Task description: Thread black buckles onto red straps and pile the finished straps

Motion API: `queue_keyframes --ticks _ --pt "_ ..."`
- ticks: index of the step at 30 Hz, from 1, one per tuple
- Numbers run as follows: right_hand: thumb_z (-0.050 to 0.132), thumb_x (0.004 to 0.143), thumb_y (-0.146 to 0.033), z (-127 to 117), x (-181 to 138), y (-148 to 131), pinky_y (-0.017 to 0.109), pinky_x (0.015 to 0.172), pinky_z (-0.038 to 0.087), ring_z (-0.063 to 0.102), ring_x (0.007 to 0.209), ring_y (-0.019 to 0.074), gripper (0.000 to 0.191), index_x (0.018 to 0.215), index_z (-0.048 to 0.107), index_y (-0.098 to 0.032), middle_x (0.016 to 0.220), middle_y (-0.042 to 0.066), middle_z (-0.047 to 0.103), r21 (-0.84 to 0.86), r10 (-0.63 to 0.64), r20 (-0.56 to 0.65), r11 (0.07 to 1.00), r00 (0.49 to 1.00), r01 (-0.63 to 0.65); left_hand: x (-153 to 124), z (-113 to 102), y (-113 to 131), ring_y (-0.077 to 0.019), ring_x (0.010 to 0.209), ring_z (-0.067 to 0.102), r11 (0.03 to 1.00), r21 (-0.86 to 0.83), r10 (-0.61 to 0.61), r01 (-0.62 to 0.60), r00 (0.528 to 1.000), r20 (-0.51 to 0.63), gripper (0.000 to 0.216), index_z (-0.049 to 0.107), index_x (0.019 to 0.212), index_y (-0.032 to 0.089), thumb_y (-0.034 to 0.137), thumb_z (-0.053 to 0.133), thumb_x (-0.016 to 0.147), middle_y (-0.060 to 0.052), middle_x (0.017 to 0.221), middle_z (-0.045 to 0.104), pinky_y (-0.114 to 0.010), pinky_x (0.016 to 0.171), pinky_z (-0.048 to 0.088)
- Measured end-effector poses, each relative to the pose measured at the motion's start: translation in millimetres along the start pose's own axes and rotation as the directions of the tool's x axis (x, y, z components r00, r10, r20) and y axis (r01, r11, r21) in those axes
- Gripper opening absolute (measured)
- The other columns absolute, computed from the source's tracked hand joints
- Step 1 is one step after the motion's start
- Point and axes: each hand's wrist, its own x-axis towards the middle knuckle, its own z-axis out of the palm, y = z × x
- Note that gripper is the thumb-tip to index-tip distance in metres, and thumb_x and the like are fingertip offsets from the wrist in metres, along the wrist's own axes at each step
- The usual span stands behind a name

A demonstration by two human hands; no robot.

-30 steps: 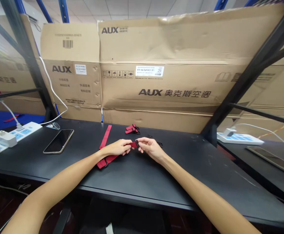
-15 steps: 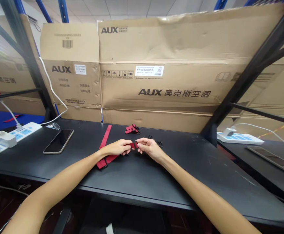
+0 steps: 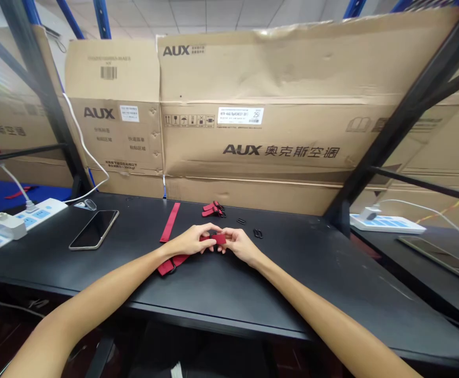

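Note:
My left hand [image 3: 192,241] and my right hand [image 3: 239,244] meet over the middle of the black table [image 3: 221,283], both pinched on one end of a red strap [image 3: 214,239]. The strap trails down to the left under my left wrist, its other end [image 3: 165,266] lying on the table with a black ring on it. The black buckle that my right fingers held is hidden among them. A second red strap [image 3: 170,221] lies flat behind my left hand. A small heap of finished red straps [image 3: 212,209] sits behind my hands.
Loose black buckles [image 3: 258,233] lie right of the heap. A phone [image 3: 94,229] lies face up at the left, near a white power strip [image 3: 24,216] with a charger. Big AUX cartons [image 3: 253,121] wall off the back. A black rack post [image 3: 390,131] slants at the right.
Both hands have dropped slightly toward the table and closed in on each other. The red strap end now shows between the fingertips, and the black buckle is no longer visible.

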Motion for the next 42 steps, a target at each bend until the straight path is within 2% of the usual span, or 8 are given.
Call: queue_keyframes --ticks 5,11,13,18,23,32,42 --pt "0.066 0.072 -0.043 -1 2 4 0.026 0.054 0.046 0.057 0.052 0.0123 0.032 0.085 0.064 -0.013 0.061 0.002 0.065 -0.046 0.013 -0.058 0.999 0.998 -0.016 2 4 -3 -0.0079 0.052 0.053 0.999 0.03 0.012 -0.011 0.998 -0.058 0.025 0.062 0.097 0.015 0.034 0.054 0.083 -0.002 0.074 0.064 -0.021 0.054 0.042" --pt "0.068 0.069 -0.04 -4 5 10 0.026 0.052 0.048 0.059 0.053 0.0133 0.028 0.081 0.062 -0.015 0.062 0.002 0.064 -0.076 0.007 -0.146 0.997 0.989 -0.019 6 0 -8 -0.0109 0.067 0.058 0.999 -0.027 -0.022 0.021 0.998 -0.05 0.025 0.062 0.092 0.015 0.036 0.056 0.081 -0.004 0.083 0.064 -0.02 0.058 0.043" --pt "0.068 0.069 -0.039 -4 6 13 0.026 0.051 0.048 0.059 0.053 0.014 0.028 0.081 0.062 -0.015 0.062 0.002 0.065 -0.085 0.005 -0.163 0.996 0.987 -0.019 8 -2 -9 -0.0103 0.066 0.056 0.999 -0.022 -0.047 0.046 0.998 -0.039 0.026 0.062 0.09 0.014 0.038 0.054 0.082 -0.004 0.083 0.064 -0.02 0.058 0.043" --pt "0.068 0.07 -0.04 -3 7 14 0.026 0.051 0.047 0.06 0.054 0.0139 0.029 0.083 0.061 -0.015 0.064 0.003 0.065 -0.092 -0.006 -0.165 0.996 0.986 -0.01 10 -1 -19 -0.0096 0.057 0.054 0.994 -0.01 -0.105 0.105 0.99 -0.091 0.029 0.059 0.077 0.013 0.041 0.055 0.079 -0.003 0.076 0.063 -0.02 0.05 0.043" --pt "0.067 0.072 -0.041 1 5 10 0.026 0.053 0.047 0.056 0.053 0.0124 0.03 0.085 0.063 -0.015 0.062 0.002 0.064 -0.086 -0.029 -0.132 0.996 0.991 0.017 10 3 -25 -0.0109 0.055 0.06 0.993 -0.039 -0.114 0.11 0.983 -0.145 0.025 0.054 0.065 0.013 0.035 0.059 0.075 -0.002 0.071 0.062 -0.021 0.052 0.046" --pt "0.067 0.072 -0.045 1 2 5 0.028 0.058 0.046 0.057 0.057 0.0137 0.034 0.086 0.065 -0.015 0.064 0.003 0.065 -0.038 -0.023 -0.083 0.999 0.996 0.02 8 2 -20 -0.013 0.06 0.063 0.989 -0.122 -0.097 0.084 0.99 -0.106 0.027 0.052 0.065 0.013 0.037 0.059 0.076 -0.005 0.073 0.066 -0.023 0.058 0.048" --pt "0.069 0.071 -0.041 0 0 1 0.025 0.053 0.043 0.056 0.053 0.0114 0.031 0.086 0.065 -0.014 0.062 0.002 0.065 0.016 0.024 -0.058 1.0 0.998 -0.024 6 5 -12 -0.0136 0.059 0.064 0.998 0.03 -0.052 0.057 0.988 -0.147 0.018 0.051 0.081 0.016 0.034 0.05 0.084 -0.003 0.075 0.067 -0.023 0.057 0.047"
